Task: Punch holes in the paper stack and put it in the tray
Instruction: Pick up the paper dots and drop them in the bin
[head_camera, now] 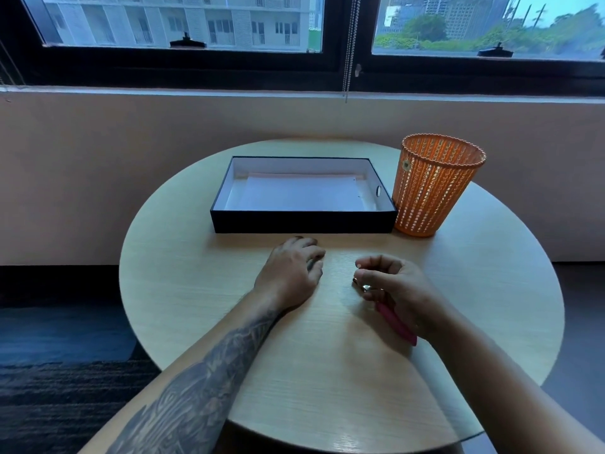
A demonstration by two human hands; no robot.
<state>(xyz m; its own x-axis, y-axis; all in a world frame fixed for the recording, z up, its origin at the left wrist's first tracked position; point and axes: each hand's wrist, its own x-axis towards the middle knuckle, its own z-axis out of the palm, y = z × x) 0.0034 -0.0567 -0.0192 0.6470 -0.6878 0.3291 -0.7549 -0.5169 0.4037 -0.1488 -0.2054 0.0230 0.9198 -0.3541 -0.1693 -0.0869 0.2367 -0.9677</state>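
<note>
A white paper stack (296, 194) lies flat inside the dark tray (302, 221) with white inner walls, at the far middle of the round table. My left hand (289, 271) rests palm down on the tabletop just in front of the tray, fingers curled, holding nothing. My right hand (391, 286) hovers to its right, closed around a pink hand-held hole punch (396, 324); the pink handle sticks out below the palm and the metal head shows by my fingertips. Most of the punch is hidden by my hand.
An orange mesh wastebasket (435, 188) stands upright against the tray's right end. The round wooden table (203, 290) sits by a wall under dark-framed windows; a bead chain (349, 47) hangs there. Dark carpet lies to the left.
</note>
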